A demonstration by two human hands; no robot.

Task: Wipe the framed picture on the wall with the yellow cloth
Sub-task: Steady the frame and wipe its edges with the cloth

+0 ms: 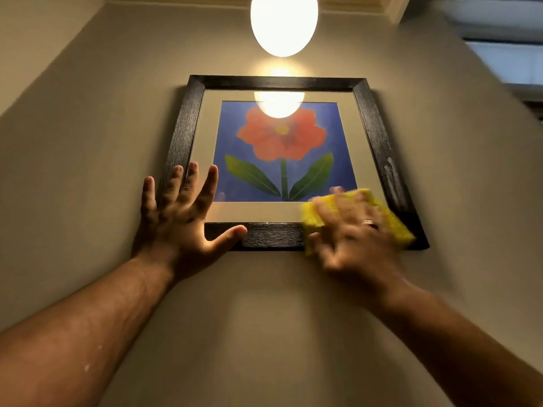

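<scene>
- Framed picture (282, 148) hangs on beige wall (88, 142), centre of view, seen from below.
- Frame is black and textured; it encloses a pale mat, and inside the mat a blue print with a red-orange flower, yellow centre, green stem and two green leaves.
- Glass over the print reflects the lamp as a bright patch at the top of the print.
- Globe lamp (283, 22) lit, above the picture at the top edge of view.
- Left hand (179, 218) spread flat, fingers splayed, released and grasping nothing. It lies over the frame's lower left corner: fingertips on the left rail and mat, thumb on the bottom rail.
- Right hand (349, 239) motion-blurred, at the frame's lower right corner, pressing on the yellow cloth (390, 218). Fingers are spread over the cloth; too blurred to tell whether the grip pinches it or only presses it flat.
- Ring (370, 223) on a finger of the right hand.
- Yellow cloth is bunched, lying against the lower right part of the picture, covering part of the mat and the bottom rail, its right end reaching the right rail.
- Pale streaks show on the right rail above the cloth.
- Both forearms bare, reaching up from the near bottom corners.
- Window or blind (505, 54) far upper right, blurred.
</scene>
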